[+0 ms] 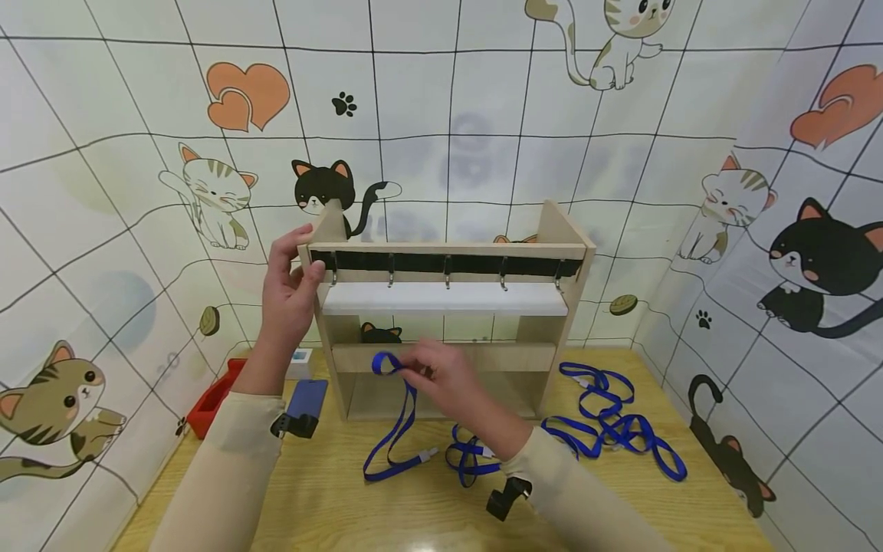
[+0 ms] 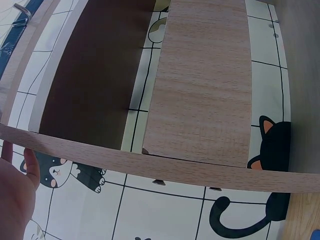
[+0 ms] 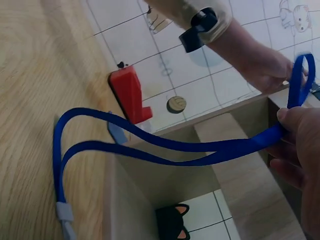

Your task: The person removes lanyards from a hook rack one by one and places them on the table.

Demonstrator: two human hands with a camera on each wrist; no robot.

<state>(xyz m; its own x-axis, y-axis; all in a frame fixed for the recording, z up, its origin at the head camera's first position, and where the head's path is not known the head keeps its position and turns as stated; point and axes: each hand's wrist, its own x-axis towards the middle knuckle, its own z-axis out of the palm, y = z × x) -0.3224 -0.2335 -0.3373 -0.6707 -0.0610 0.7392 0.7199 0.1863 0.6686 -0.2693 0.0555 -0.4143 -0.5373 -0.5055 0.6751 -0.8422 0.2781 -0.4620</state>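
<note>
A small wooden rack (image 1: 441, 358) stands upright, with a black strip of metal hooks (image 1: 448, 264) across its upper front. My left hand (image 1: 288, 295) grips the rack's upper left side panel, thumb at the front edge; the left wrist view catches its fingers (image 2: 31, 167) against that panel. In front of the rack, my right hand (image 1: 448, 376) pinches a blue lanyard (image 3: 200, 147) near its top, a small loop standing out beyond the fingers. The lanyard's two straps hang down, and its pale clip end (image 1: 428, 455) lies on the table. The hooks hold nothing.
More blue lanyards lie tangled on the table (image 1: 331, 498): one bunch (image 1: 469, 452) below my right hand, others (image 1: 610, 414) to the rack's right. Left of the rack are a red bin (image 1: 210, 402), a blue card-like item (image 1: 306, 399) and a small white box (image 1: 300, 364).
</note>
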